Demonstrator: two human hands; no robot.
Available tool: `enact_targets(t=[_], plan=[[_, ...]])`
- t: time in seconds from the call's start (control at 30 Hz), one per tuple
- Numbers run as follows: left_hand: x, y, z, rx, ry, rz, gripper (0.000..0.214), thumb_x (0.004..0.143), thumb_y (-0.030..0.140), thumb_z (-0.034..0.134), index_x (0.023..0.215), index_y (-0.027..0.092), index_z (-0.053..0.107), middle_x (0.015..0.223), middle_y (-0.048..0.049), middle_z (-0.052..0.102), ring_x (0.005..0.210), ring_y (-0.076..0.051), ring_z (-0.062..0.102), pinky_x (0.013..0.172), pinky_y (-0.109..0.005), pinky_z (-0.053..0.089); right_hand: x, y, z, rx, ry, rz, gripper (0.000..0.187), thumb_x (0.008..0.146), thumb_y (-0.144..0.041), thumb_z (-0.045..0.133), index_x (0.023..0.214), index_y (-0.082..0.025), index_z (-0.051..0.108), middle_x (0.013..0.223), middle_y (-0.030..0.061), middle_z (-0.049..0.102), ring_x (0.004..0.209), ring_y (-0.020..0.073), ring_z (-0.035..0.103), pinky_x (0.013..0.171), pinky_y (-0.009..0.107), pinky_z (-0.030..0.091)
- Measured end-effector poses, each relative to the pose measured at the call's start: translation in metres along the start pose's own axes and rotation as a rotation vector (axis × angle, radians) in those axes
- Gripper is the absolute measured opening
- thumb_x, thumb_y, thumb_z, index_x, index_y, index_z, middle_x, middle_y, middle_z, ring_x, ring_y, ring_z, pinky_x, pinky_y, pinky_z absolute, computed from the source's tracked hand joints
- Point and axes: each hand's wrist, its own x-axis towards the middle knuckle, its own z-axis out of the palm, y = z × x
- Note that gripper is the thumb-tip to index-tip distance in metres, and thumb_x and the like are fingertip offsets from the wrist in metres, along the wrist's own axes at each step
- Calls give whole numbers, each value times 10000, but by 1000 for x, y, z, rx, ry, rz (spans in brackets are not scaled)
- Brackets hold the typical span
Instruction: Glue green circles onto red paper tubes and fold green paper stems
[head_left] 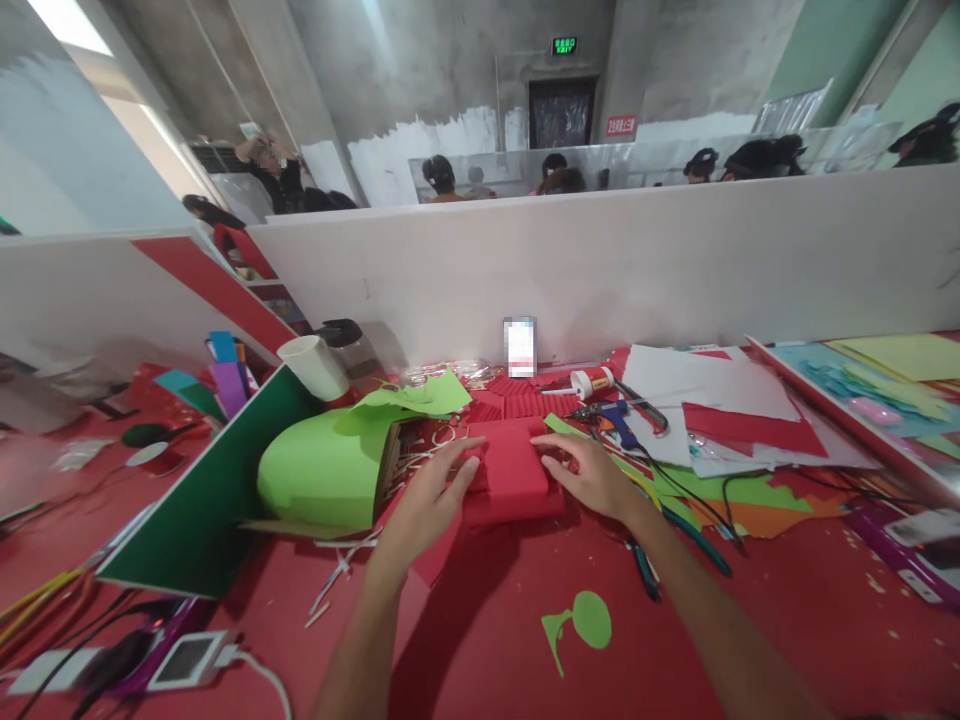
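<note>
A folded piece of red card lies in front of me, its top face smooth and its near edge bent down. My left hand grips its left side, with the fingertips on the upper edge and the thumb just below. On the opposite side, my right hand has its fingertips and thumb at the right edge. Pleated red paper sits right behind the card. Nearer to me on the table are a green paper circle and a green offcut.
To the left stand a curved green paper form, a dark green board and a white cup. A blue glue gun, a white bottle and teal-handled pliers lie to the right. A phone leans against the white partition.
</note>
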Motion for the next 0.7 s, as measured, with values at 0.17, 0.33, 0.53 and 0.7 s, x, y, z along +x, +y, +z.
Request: enact_targets(t=[0.17, 0.33, 0.53, 0.7], plan=[[8, -17, -5, 99, -96, 137, 350, 904, 370, 511, 1204, 263, 655, 1276, -58, 633, 1207, -254, 546, 1084, -388, 347, -2, -3, 0, 3, -24, 2, 298, 925, -303, 499, 1186, -258, 634, 1201, 59, 657, 1064, 214, 625, 896, 340, 507], [10, -31, -2, 110, -76, 204, 350, 906, 383, 515, 1195, 252, 663, 1265, -69, 639, 1226, -258, 528, 1111, -411, 319, -4, -1, 2, 9, -24, -3, 308, 926, -335, 507, 1199, -272, 635, 1171, 58, 663, 1018, 207, 637, 810, 310, 533], [2, -44, -3, 238, -139, 274, 451, 966, 387, 390, 1388, 260, 481, 1475, -59, 442, 1382, -241, 356, 1160, -451, 241, -4, 5, 6, 33, -30, 4, 356, 925, -385, 510, 1252, -288, 610, 1181, 71, 651, 894, 191, 652, 737, 306, 542], [-4, -48, -6, 310, -220, 290, 576, 959, 451, 383, 1493, 256, 291, 1566, -58, 274, 1433, -257, 257, 1174, -440, 222, -6, 5, 9, 16, -47, 0, 402, 921, -391, 515, 1309, -305, 573, 1240, 72, 632, 971, 210, 624, 763, 325, 527]])
